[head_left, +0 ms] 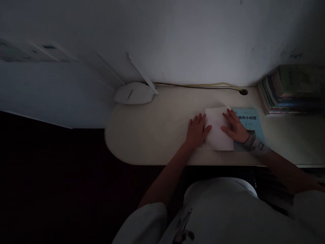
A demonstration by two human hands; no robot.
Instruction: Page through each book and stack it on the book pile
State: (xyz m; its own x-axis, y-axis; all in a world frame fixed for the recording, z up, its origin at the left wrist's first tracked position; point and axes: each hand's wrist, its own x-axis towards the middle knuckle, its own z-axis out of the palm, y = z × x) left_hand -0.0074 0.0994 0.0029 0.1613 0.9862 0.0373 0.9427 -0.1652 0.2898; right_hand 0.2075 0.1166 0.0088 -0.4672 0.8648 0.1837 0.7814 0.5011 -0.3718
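A white sheet of paper (218, 135) lies on the desk, covering the left part of a light-blue book (256, 127) with dark printed characters. At the paper's left edge rests my left hand (197, 130), fingers stretched forward and the thumb over the edge. My right hand (235, 126) lies on the paper's right side with its fingers apart, near the blue book. A watch or band (257, 145) is on my right wrist. Neither hand grips anything that I can see.
On the cream desk (152, 135), a white router (134, 93) with raised antennas stands against the wall. Yellow and black cables (198, 85) run from it to a round hole (243, 92). A stack of books (291, 89) stands at the right. The desk's rounded left end borders a dark floor.
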